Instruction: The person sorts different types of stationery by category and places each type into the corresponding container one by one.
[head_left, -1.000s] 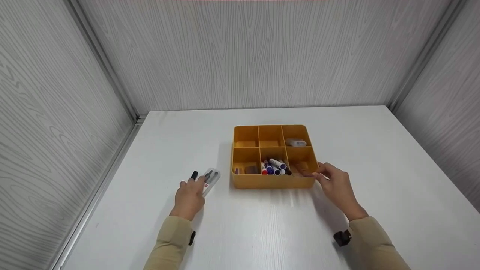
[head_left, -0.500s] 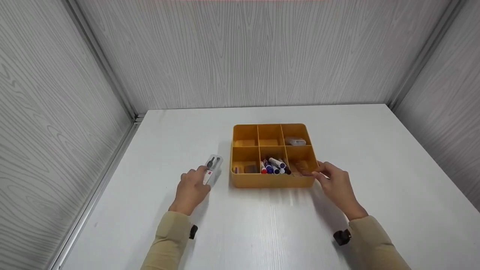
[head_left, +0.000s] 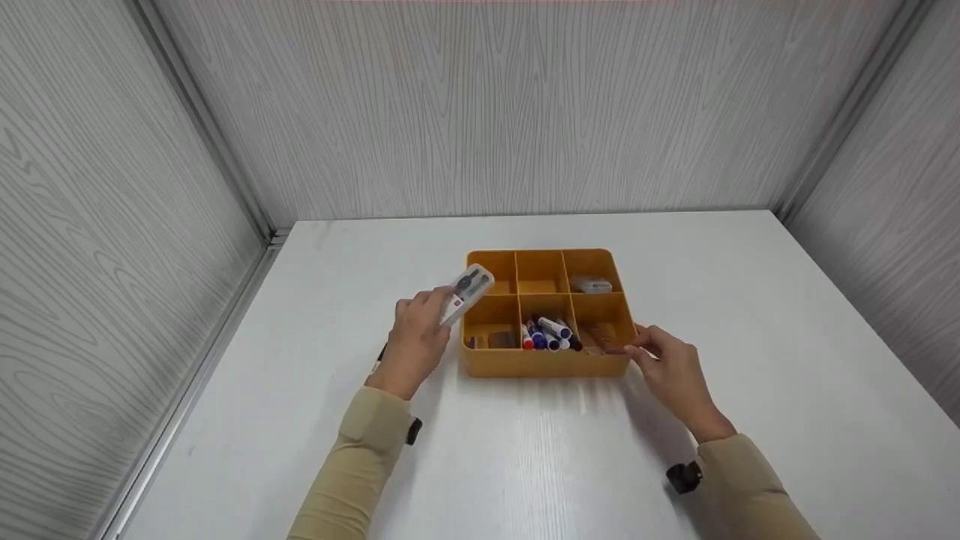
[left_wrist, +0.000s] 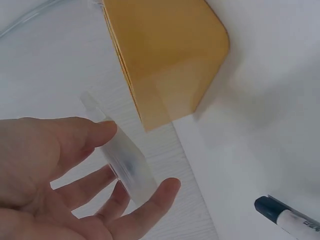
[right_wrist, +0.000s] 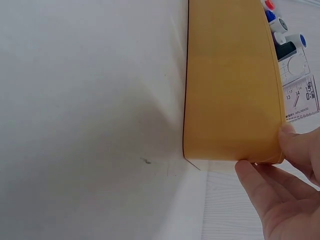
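Observation:
My left hand (head_left: 416, 341) holds a clear plastic case (head_left: 470, 291) with a dark compass-like tool inside, raised over the left side of the yellow divided box (head_left: 544, 365). In the left wrist view the case (left_wrist: 129, 162) sits between thumb and fingers. At the box's front right corner, my right hand (head_left: 671, 375) pinches the wall, thumb at the rim and fingers outside in the right wrist view. Several markers (head_left: 553, 334) fill the front middle compartment. Clear rulers (right_wrist: 301, 95) lie in the front right one.
Another small clear case (head_left: 592, 285) lies in the back right compartment, and small items (head_left: 502, 340) in the front left one. A dark-capped marker (left_wrist: 290, 217) lies on the white table (head_left: 525, 465), mostly hidden behind the left hand in the head view. Grey panels (head_left: 480, 112) enclose the table.
My left hand has lifted the clear case off the table and carried it right and away from me, to the box's left side. My right hand has stayed at the corner.

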